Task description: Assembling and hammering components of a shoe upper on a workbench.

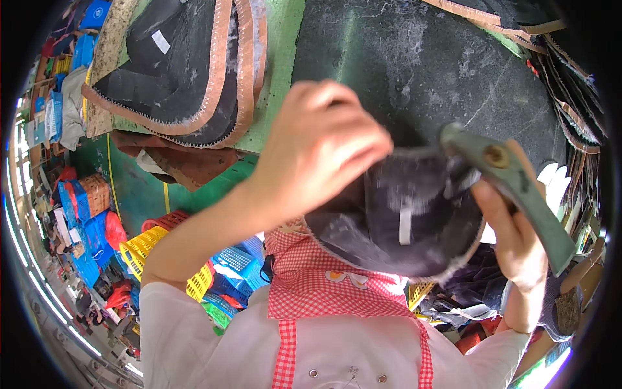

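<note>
Black cut piece (395, 220), blurred, sits gripped in our left hand (317, 146), which hides its upper edge; our right hand (515, 243) clasps shears (512, 188), blades partly hidden.

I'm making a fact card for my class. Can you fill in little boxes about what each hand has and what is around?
Left hand: grips the top edge of a dark oval piece
Right hand: holds large green-grey shears at the piece's right edge
Clothing: red checked apron over white shirt
Behind: dark worn tabletop, stacked black pieces with tan edges
Below left: yellow basket, blue crates
</note>
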Tool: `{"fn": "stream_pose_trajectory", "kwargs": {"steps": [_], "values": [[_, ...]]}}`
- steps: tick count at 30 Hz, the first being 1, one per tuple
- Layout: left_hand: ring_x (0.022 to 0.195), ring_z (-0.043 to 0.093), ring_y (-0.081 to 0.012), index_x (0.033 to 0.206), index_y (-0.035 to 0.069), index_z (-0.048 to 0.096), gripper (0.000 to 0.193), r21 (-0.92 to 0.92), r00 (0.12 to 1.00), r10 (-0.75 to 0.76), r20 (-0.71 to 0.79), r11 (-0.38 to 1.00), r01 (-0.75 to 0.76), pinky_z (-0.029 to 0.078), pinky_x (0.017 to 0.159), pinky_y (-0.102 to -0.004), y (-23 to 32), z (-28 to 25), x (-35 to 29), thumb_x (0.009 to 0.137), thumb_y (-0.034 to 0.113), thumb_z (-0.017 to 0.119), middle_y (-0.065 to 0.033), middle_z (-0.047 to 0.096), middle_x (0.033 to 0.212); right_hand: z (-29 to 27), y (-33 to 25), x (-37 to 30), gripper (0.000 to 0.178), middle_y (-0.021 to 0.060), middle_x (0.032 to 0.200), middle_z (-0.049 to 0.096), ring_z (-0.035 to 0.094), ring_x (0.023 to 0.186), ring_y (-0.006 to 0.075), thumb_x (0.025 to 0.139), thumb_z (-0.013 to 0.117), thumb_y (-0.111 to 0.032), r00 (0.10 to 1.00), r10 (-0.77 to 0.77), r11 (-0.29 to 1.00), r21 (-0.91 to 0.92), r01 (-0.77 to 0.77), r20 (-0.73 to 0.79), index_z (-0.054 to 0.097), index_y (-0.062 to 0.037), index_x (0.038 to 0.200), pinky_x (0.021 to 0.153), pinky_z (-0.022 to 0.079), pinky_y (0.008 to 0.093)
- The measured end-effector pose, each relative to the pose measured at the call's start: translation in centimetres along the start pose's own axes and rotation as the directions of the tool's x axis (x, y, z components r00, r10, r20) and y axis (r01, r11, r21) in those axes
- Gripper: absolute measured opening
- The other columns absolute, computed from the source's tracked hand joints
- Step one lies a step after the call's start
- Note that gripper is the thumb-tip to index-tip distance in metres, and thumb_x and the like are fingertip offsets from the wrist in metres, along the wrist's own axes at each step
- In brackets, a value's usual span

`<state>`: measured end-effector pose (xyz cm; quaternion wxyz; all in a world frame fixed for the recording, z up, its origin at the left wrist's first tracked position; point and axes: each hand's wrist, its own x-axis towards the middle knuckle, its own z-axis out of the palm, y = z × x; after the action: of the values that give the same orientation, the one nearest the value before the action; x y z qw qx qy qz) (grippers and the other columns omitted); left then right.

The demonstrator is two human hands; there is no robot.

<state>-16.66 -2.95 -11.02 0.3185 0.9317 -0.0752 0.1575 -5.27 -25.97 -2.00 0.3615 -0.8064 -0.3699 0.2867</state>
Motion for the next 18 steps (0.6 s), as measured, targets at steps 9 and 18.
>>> {"fn": "stream_pose_trajectory", "kwargs": {"steps": [9,18], "values": [[0.088,0.057,-0.0176,0.083,0.015,0.071,0.008,-0.307,0.852,0.46,0.251,0.872,-0.381,0.044,0.085,-0.0348,-0.9,3.7,8.3,0.078,0.019,0.075,0.0025,0.063,0.078,-0.5,-1.5,-2.6,0.03,0.0109,0.08,0.065,0.056,0.065,0.0182,0.09,0.071,-0.023,0.894,0.442,0.897,-0.024,-0.442,0.073,0.06,0.0021,0.101,0.064,0.045,0.0302],[0.095,0.056,-0.0187,0.08,0.019,0.071,0.016,-0.284,0.897,0.399,0.19,0.897,-0.339,0.042,0.089,-0.0379,-1.9,3.6,7.9,0.069,0.019,0.081,0.0063,0.059,0.09,-1.4,1.7,-2.5,0.018,0.0156,0.074,0.061,0.067,0.062,0.0308,0.093,0.065,-0.006,0.995,0.1,0.994,-0.053,-0.1,-0.002,0.054,-0.0001,0.105,0.054,0.046,0.0325]]}}
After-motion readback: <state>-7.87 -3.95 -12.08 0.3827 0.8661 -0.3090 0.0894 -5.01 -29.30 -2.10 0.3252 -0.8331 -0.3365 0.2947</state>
